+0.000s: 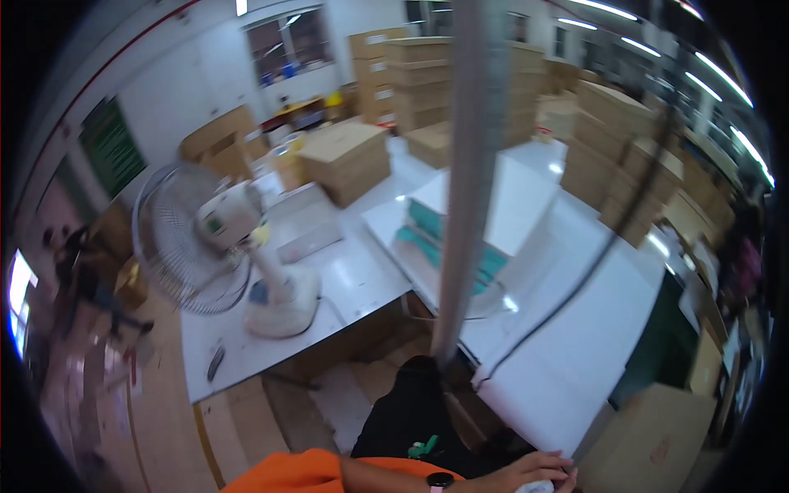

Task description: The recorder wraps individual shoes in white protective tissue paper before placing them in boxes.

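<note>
Head view: left hand (532,467) curls just over a small white item (536,487) at the lower edge — long axis cut off; whether gripped, I cannot tell.

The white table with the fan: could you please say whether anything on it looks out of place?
Possibly the small dark object, too blurred to identify: it lies alone near a front corner of the white table, apart from the fan, so looks stray. No spill shows.

A desk fan (228,217) is set on a white-topped table (362,279), brown cardboard cartons (419,89) are stacked beyond, and a green board (113,146) is mounted on the wall (185,90).
</note>
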The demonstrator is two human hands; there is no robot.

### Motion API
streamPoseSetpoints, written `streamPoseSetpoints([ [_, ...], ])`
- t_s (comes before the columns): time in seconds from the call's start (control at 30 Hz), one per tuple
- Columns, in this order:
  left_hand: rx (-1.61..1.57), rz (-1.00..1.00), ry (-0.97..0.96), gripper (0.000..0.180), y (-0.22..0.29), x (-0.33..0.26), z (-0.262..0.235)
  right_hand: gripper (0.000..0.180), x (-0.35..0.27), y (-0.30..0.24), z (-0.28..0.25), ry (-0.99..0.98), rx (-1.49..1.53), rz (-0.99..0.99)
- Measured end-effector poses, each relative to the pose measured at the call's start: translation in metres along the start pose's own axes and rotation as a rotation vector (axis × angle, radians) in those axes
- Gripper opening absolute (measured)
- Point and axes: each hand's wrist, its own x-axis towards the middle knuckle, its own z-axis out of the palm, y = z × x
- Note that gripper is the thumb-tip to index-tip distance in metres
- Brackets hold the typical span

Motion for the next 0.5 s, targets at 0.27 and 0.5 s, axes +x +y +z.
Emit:
streamPoseSetpoints([
  [0.27,0.12,0.0,0.209,0.071,0.004,-0.005,-0.013,0.048,0.131,-0.138,-0.114,-0.833,-1.662,-0.139],
  [0.5,0.052,-0.125,0.344,0.069,-0.02,-0.026,0.009,0.052,0.136,-0.09,-0.122,-0.201,-0.641,0.368],
])
